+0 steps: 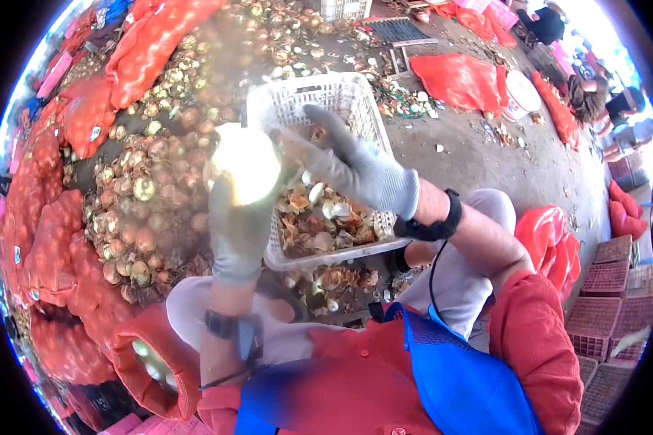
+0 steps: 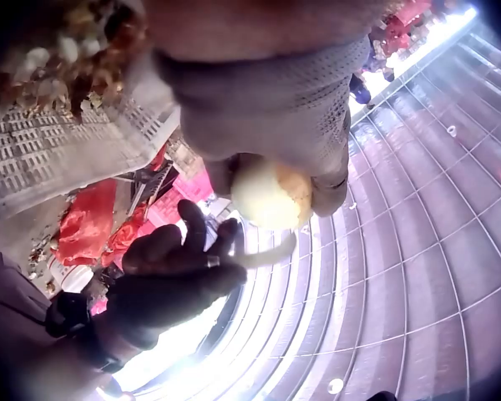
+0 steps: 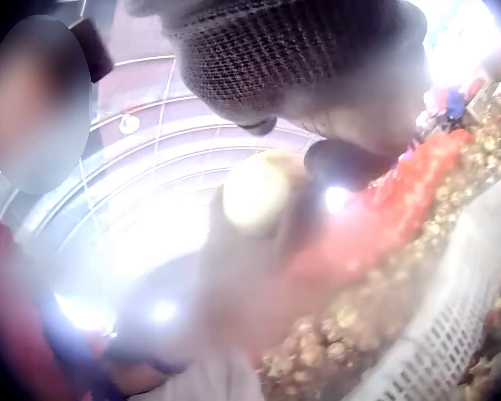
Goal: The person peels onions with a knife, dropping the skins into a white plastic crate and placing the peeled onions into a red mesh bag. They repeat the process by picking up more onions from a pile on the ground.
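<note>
An onion, washed out by glare in the head view point(image 1: 247, 163) and pale with a brownish patch in the left wrist view point(image 2: 271, 192), is gripped by my gloved left hand point(image 1: 239, 235). Just to its right in the head view is my gloved right hand point(image 1: 363, 167), over the basket. A pale curved strip point(image 2: 271, 252) is pinched at the right fingertips, just beside the onion; whether it is a blade or a peel I cannot tell. In the right wrist view the onion point(image 3: 257, 192) shows below the right hand point(image 3: 301, 75).
Below the hands a white basket point(image 1: 323, 259) holds skins and pale pieces. Heaped onions point(image 1: 149, 196) lie to its left, beside red mesh sacks point(image 1: 51, 254). To the right are a red bag point(image 1: 461, 81), a white bucket point(image 1: 521, 94) and stacked crates point(image 1: 595, 315).
</note>
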{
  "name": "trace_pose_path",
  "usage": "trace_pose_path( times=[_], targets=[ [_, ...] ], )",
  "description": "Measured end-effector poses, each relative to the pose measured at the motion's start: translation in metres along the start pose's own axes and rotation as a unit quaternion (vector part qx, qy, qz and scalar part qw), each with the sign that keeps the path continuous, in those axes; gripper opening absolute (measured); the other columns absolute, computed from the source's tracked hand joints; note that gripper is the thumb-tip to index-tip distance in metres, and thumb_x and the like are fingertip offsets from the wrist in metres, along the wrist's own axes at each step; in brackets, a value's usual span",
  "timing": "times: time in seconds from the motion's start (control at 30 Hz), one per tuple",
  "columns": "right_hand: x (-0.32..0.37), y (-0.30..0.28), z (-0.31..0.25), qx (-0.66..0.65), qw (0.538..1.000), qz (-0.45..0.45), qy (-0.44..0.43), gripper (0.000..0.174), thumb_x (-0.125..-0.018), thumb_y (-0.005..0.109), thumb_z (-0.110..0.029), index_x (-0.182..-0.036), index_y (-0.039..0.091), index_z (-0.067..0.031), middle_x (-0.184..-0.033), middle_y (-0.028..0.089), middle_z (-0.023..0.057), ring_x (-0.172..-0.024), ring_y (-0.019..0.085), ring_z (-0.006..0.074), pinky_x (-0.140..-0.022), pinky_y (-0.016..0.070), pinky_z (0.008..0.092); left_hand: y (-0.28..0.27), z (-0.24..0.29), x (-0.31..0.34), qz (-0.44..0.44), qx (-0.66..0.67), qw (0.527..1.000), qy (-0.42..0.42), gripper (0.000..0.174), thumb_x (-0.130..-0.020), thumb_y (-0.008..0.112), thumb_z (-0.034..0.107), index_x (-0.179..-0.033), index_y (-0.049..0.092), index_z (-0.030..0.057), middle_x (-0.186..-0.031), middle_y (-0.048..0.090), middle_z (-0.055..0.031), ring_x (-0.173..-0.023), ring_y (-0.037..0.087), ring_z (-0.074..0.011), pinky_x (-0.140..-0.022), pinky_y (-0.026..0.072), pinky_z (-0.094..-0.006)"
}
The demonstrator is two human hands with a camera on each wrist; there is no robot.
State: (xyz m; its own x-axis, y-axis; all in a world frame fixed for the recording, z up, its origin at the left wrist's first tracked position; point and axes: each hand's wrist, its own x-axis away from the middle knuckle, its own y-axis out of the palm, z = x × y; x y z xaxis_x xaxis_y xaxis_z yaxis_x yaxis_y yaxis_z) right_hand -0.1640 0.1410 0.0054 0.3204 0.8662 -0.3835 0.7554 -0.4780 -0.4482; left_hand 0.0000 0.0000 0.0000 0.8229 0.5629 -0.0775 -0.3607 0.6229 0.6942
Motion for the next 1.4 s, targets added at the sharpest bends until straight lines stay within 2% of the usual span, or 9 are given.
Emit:
trace_pose_path(
  times=[0.2,0.47,0.63,0.77,0.87,1.2,1.3,1.33,1.4],
  targets=[
    [-0.014,0.041,-0.021,0.117,0.969,0.129,-0.174,0.066,-0.107,0.055,-0.028,-0.158,0.027,0.0030,-0.085,0.070,0.0207,-0.074,0.073,0.0290,-0.069,0.0577,0.0377,-0.002,0.004,-0.010,-0.030,0.030,0.999,0.017,0.071,-0.100,0.053,0.053,-0.151,0.044,0.0040,-0.146,0.054,-0.0115,-0.134,0.053,-0.0258,-0.115,0.0386,-0.0414],
    [-0.023,0.015,-0.058,-0.371,0.927,-0.015,0.052,0.035,-0.110,0.048,-0.029,-0.133,0.052,-0.0028,-0.069,0.057,0.0047,-0.053,0.051,0.0129,-0.052,0.0440,0.0276,0.010,0.005,-0.014,-0.004,-0.099,0.988,0.116,0.071,-0.099,0.055,0.053,-0.150,0.044,0.0051,-0.141,0.057,-0.0128,-0.130,0.057,-0.0265,-0.107,0.0475,-0.0426],
    [-0.029,0.005,-0.085,-0.407,0.909,-0.062,0.063,0.029,-0.111,0.045,-0.026,-0.115,0.062,-0.0023,-0.060,0.052,-0.0006,-0.046,0.047,0.0092,-0.046,0.0406,0.0246,-0.005,0.010,-0.018,0.023,-0.367,0.867,0.336,0.071,-0.077,0.082,-0.005,-0.140,0.050,-0.0039,-0.125,0.066,-0.0138,-0.108,0.067,-0.0220,-0.090,0.0581,-0.0357],
    [-0.024,0.011,-0.059,0.033,0.994,-0.090,-0.061,0.047,-0.105,0.057,-0.015,-0.149,0.051,-0.0025,-0.112,0.070,0.0086,-0.091,0.067,0.0178,-0.081,0.0557,0.0340,-0.037,-0.001,-0.017,-0.097,0.110,0.989,-0.033,0.065,-0.106,0.044,0.058,-0.146,0.046,0.0073,-0.135,0.060,-0.0104,-0.121,0.062,-0.0224,-0.095,0.0581,-0.0354],
    [-0.023,0.004,-0.051,-0.116,0.990,-0.034,-0.068,0.045,-0.106,0.055,-0.014,-0.150,0.051,-0.0041,-0.097,0.069,0.0051,-0.082,0.064,0.0143,-0.077,0.0555,0.0320,-0.015,0.009,-0.016,-0.013,-0.087,0.996,0.005,0.064,-0.105,0.045,0.059,-0.146,0.048,0.0087,-0.128,0.063,-0.0105,-0.109,0.064,-0.0239,-0.079,0.0573,-0.0324],
    [-0.051,-0.018,0.039,0.066,0.996,0.015,0.065,0.056,-0.107,0.054,-0.034,-0.149,0.048,0.0021,-0.093,0.074,0.0142,-0.078,0.069,0.0268,-0.075,0.0557,0.0384,-0.018,0.015,-0.007,-0.025,-0.692,0.645,0.324,0.078,-0.098,0.046,0.073,-0.148,0.049,0.0131,-0.130,0.061,-0.0130,-0.109,0.064,-0.0246,-0.081,0.0541,-0.0351],
    [-0.041,-0.016,-0.022,0.093,0.978,-0.025,0.186,0.053,-0.107,0.050,-0.012,-0.157,0.036,0.0006,-0.115,0.071,0.0110,-0.102,0.066,0.0131,-0.090,0.0561,0.0276,-0.022,0.016,-0.005,-0.015,-0.465,0.865,0.190,0.082,-0.096,0.048,0.075,-0.151,0.046,0.0130,-0.135,0.061,-0.0082,-0.119,0.062,-0.0209,-0.090,0.0535,-0.0359],
    [-0.044,-0.002,-0.025,0.137,0.988,0.072,0.000,0.058,-0.107,0.053,-0.016,-0.158,0.032,0.0016,-0.110,0.072,0.0122,-0.092,0.068,0.0130,-0.080,0.0571,0.0306,-0.025,0.018,-0.002,-0.011,-0.342,0.933,0.111,0.084,-0.096,0.048,0.075,-0.151,0.045,0.0120,-0.136,0.060,-0.0071,-0.122,0.060,-0.0200,-0.093,0.0523,-0.0354],
    [-0.022,-0.004,-0.041,0.094,0.994,0.058,0.015,0.057,-0.104,0.057,-0.027,-0.150,0.042,0.0035,-0.083,0.070,0.0210,-0.074,0.072,0.0330,-0.066,0.0564,0.0401,-0.027,0.024,0.000,-0.010,-0.070,0.996,-0.045,0.087,-0.096,0.046,0.076,-0.152,0.043,0.0099,-0.139,0.059,-0.0049,-0.127,0.057,-0.0183,-0.098,0.0501,-0.0344]
  ],
)
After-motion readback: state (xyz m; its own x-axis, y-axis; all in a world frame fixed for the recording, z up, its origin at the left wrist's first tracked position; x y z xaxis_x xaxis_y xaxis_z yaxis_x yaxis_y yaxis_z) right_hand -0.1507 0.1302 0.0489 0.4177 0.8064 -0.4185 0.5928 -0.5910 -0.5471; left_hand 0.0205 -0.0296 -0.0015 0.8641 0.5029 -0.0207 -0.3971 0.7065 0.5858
